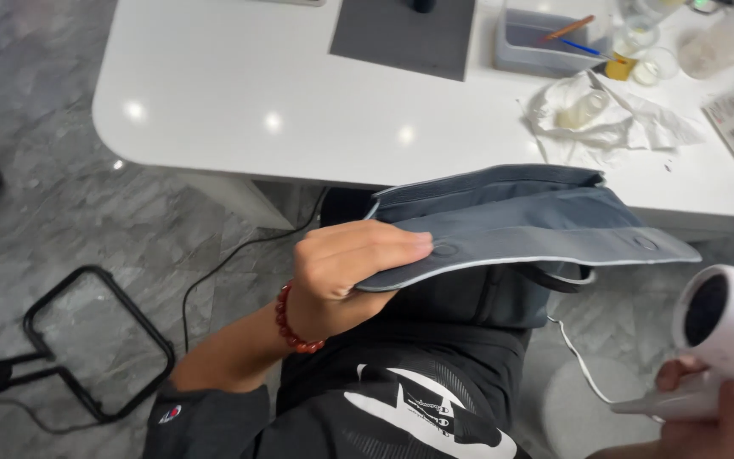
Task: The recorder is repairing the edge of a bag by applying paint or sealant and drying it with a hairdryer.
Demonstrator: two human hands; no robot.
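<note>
Head view shows your left hand [346,268] clamped on the near end of a grey fabric bag [520,225], thumb under and fingers [384,242] over its flap, holding it out level above your lap. Your right hand [715,412] is wrapped around the handle of a white hair dryer [724,327], low at the right edge of the frame, with its dark mouth turned toward the bag's far end but well apart from it.

Judging by that gap, the drying looks barely begun or paused: the nozzle is not close to the cloth, and you cannot tell from here whether any part of the fabric is damp or dry, or whether air is flowing.

For room, the bag's far edge sits just in front of the rim of the white surface [256,110], so you have little slack to push forward. Crumpled tissue [630,127] and a grey tray [545,42] lie on the surface beyond. The dryer's white cord [575,357] trails under the bag, near your knee. Open floor lies to your left, past the black stool frame [95,340].
</note>
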